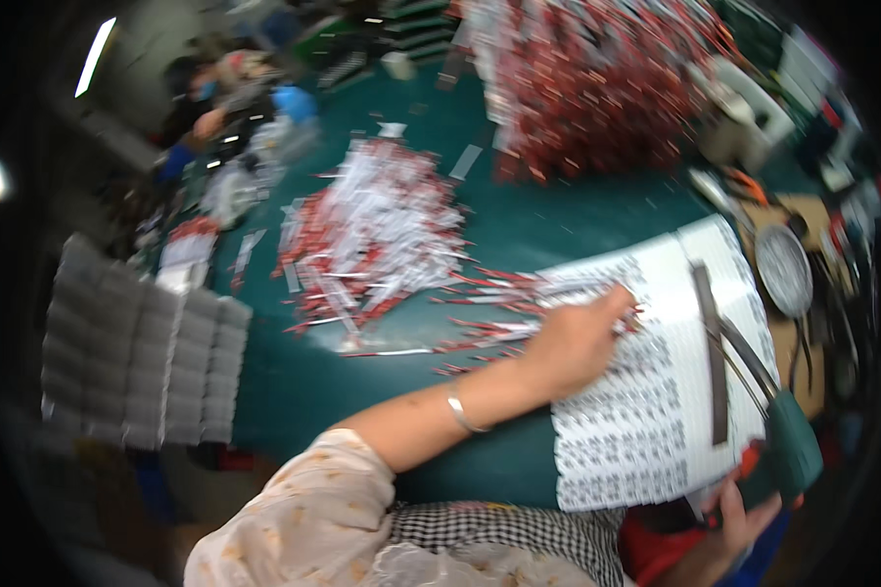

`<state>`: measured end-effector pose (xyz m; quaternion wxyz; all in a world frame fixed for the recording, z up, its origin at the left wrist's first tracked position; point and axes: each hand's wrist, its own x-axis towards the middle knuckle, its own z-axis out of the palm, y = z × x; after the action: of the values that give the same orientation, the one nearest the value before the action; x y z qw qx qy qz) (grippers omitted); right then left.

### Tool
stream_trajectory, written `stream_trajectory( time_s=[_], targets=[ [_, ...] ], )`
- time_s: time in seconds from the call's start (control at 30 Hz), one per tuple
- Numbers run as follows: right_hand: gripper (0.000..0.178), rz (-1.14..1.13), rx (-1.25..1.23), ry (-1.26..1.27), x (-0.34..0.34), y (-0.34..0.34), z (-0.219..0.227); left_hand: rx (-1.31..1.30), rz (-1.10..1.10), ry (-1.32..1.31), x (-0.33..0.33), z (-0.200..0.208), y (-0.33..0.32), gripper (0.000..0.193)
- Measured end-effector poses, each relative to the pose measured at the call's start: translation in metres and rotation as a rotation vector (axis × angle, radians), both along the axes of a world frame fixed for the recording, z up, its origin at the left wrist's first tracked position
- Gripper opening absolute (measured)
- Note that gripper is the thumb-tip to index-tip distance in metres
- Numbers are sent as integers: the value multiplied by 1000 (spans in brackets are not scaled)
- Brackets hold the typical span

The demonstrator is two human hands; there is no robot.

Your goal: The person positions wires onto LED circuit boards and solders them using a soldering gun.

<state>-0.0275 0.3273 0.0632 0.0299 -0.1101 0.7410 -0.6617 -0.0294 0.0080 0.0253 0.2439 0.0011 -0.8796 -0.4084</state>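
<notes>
presently the left hand (pixel 587 338) is over a broad white ridged sheet (pixel 622 426), its forearm reaching in from the lower left across the green bench (pixel 519 210). its fingers are drawn together at the upper part of the sheet, but motion blur smears the fingertips, so i cannot tell how far apart the grip stands or whether it has hold of anything. thin red-and-white strips (pixel 509 284) fan out to the left of that hand, some reaching onto the sheet's edge, the others lying on the bench. rows of small dark marks cover much of the sheet.

at the lower right, the right hand (pixel 739 519) has its grip wrapped about the handle of a green tool (pixel 793 445), whose long narrow front end points up and left over the sheet. a dark flat bar (pixel 712 352) lies along the sheet's right part, just beside that front end.

left of the strips sits a loose heap (pixel 382 230) of red and white pieces; a larger pile (pixel 597 108) of similar colours stands at the far side. a grey ridged stack (pixel 108 342) is at the left, and a round metal dish (pixel 783 269) is beyond the sheet's right edge.
</notes>
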Motion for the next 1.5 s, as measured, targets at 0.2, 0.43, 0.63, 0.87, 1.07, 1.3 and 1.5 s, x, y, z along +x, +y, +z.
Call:
stream_trajectory(
  time_s=[0.2,0.43,0.63,0.87,1.07,1.3,1.5],
  targets=[
    [66,6,-275,-211,11,-32,-9,-5,-189,8,-8,-11,-7,55],
    [68,-61,-195,-242,18,-24,-9,-74,-201,-36,-11,-6,1,36],
    [70,-49,-203,-268,19,-22,-8,-334,-284,116,-8,-11,2,53],
    [65,25,-271,-279,16,-31,-8,-421,-290,157,-8,-21,3,47],
    [69,-13,-160,-330,17,-37,-10,-430,-315,199,-10,-27,0,39],
    [68,-17,-119,-376,17,-40,-9,-430,-310,140,-7,-25,1,51],
    [65,6,-115,-357,18,-40,-15,-422,-310,159,-5,-25,2,53]
  ],
)
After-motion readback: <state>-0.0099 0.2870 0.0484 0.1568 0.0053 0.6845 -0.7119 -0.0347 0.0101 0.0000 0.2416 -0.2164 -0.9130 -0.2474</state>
